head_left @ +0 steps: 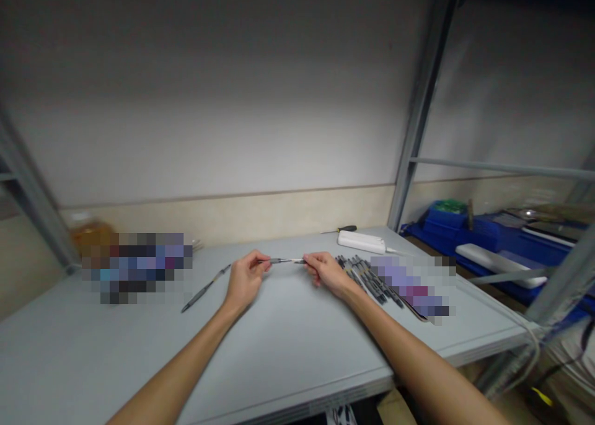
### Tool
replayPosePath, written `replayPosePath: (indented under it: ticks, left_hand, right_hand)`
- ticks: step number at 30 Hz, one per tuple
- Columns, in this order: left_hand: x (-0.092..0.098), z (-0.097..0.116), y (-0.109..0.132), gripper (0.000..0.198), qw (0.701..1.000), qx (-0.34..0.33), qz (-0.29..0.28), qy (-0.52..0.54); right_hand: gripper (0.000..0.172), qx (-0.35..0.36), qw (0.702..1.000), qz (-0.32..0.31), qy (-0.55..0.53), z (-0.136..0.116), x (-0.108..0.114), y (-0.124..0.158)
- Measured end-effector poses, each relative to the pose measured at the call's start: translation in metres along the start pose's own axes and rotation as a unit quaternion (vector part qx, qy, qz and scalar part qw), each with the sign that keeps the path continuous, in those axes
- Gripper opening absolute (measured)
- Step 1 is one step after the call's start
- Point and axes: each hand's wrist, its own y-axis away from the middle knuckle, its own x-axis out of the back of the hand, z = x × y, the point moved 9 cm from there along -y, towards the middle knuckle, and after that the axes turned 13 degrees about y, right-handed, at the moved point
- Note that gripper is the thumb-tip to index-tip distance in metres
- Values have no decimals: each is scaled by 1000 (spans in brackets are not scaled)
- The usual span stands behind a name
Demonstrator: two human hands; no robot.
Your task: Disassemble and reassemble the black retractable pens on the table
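a pale grey table carries everything; a row of dark pens lies just beside the right hand, handy to reach; the left hand and the right each pinch one end of a slim pen, lifted level between them above the table, likely to pull or twist it; another pen lies left.

Head camera looks forward-down, near over table.

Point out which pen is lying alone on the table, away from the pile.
The dark pen left of the left hand. It lies slantwise by itself on the table, while the other loose pens sit bunched beside the right hand.
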Motion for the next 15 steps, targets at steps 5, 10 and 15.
replayPosePath:
  ticks: [5,10,15]
  left_hand:
    - [-20,45,18,19,962,-213,-83,-152]
    - [-39,62,40,27,891,-355,-171,-225]
    - [-48,69,49,28,847,-405,-197,-281]
  right_hand:
    - [29,-103,971,-85,-200,12,-10,4]
    - [35,-203,926,-139,-286,22,-17,10]
    - [35,-227,915,-131,-306,26,-18,10]
